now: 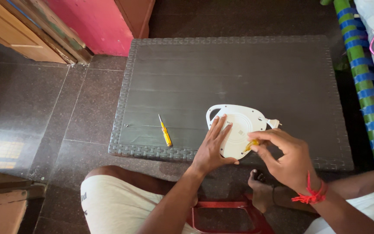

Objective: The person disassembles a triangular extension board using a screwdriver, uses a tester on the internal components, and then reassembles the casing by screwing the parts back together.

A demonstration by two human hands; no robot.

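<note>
Head view: right hand (288,158) grip pinched on a small yellow tool (252,144), tip on the white base (238,130); left hand (213,147) lies flat, fingers spread, beside it on the counter (239,73).

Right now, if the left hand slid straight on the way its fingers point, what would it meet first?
The left hand already lies flat on the white round plastic appliance base. Its fingers point up-right across it, so it would likely cross the base and reach its far rim, then bare dark woven-edged plastic table.
</note>
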